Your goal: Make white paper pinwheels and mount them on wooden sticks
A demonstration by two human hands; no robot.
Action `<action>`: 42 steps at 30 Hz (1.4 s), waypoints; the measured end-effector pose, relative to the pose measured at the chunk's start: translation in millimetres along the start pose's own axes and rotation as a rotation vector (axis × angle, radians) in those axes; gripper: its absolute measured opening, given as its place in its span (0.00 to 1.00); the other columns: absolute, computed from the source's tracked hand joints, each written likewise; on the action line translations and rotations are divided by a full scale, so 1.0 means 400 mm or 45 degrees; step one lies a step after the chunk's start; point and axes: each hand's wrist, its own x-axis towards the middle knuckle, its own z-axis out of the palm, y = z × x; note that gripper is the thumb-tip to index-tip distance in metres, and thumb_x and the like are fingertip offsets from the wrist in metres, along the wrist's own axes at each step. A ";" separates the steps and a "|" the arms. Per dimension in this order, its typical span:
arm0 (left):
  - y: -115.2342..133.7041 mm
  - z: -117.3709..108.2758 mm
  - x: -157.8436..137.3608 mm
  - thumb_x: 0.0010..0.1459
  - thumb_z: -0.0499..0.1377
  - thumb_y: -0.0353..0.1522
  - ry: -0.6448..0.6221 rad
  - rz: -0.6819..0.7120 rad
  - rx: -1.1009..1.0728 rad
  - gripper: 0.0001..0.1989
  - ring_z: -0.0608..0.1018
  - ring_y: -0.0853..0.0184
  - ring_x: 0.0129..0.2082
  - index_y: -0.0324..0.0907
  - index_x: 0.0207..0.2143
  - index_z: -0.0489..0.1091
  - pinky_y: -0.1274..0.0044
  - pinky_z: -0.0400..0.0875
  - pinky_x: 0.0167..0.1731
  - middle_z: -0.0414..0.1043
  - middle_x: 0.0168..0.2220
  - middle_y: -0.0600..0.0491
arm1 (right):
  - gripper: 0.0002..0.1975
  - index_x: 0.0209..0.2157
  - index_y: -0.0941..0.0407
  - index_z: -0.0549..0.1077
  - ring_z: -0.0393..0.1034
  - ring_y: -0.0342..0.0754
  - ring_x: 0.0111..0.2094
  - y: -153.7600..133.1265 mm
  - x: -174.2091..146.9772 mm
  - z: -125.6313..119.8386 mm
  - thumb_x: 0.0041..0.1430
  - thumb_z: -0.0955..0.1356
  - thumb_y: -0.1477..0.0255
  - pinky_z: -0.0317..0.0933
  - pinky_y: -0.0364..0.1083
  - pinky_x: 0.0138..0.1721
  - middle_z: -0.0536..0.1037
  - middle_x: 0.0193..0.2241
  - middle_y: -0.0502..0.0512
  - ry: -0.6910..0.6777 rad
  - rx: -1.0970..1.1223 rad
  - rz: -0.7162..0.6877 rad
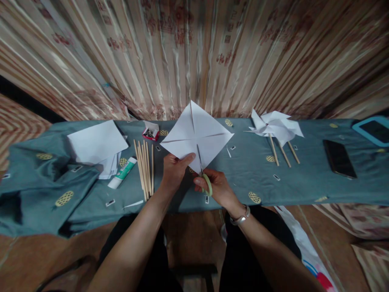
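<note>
A square sheet of white paper (209,125) is held up, turned as a diamond, with lines running from its corners toward the middle. My left hand (174,170) pinches its lower left edge, thumb on top. In my right hand (220,186) is a pair of scissors (207,183) with light green handles, and the fingers are closed round the handles. The blades lie at the paper's bottom corner and point up toward its centre. Left of my left hand lie several wooden sticks (144,168) in a row.
A red and white box of small metal pieces (151,132) sits behind the sticks. A glue stick (123,172) and white paper sheets (97,140) lie at left. White paper pinwheels (275,125) on sticks, a phone (339,159) and a blue-framed device (372,129) are at right.
</note>
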 end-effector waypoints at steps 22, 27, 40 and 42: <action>0.003 0.002 -0.010 0.39 0.70 0.32 -0.013 -0.015 0.025 0.08 0.74 0.69 0.22 0.38 0.23 0.75 0.77 0.69 0.26 0.75 0.23 0.56 | 0.23 0.22 0.56 0.73 0.64 0.40 0.18 -0.006 -0.003 0.002 0.39 0.77 0.50 0.57 0.40 0.20 0.74 0.15 0.47 0.040 0.038 0.009; 0.001 0.001 -0.008 0.38 0.69 0.33 -0.002 -0.034 0.046 0.08 0.73 0.69 0.22 0.38 0.21 0.74 0.77 0.68 0.25 0.74 0.21 0.56 | 0.24 0.20 0.55 0.72 0.64 0.40 0.17 -0.008 -0.004 0.004 0.39 0.77 0.49 0.57 0.40 0.19 0.73 0.14 0.47 0.047 0.004 0.009; 0.002 -0.009 0.001 0.37 0.71 0.32 0.021 -0.019 -0.054 0.12 0.76 0.68 0.25 0.38 0.27 0.77 0.76 0.70 0.30 0.78 0.25 0.55 | 0.23 0.27 0.56 0.75 0.68 0.42 0.20 0.008 -0.012 0.004 0.42 0.76 0.50 0.61 0.40 0.22 0.75 0.18 0.48 -0.099 0.032 0.084; 0.004 -0.015 0.007 0.36 0.71 0.31 0.039 -0.029 -0.084 0.13 0.77 0.68 0.26 0.38 0.28 0.77 0.75 0.71 0.33 0.79 0.26 0.55 | 0.21 0.29 0.56 0.75 0.68 0.41 0.22 0.011 -0.023 -0.004 0.47 0.75 0.52 0.61 0.40 0.23 0.76 0.20 0.49 -0.188 -0.017 0.091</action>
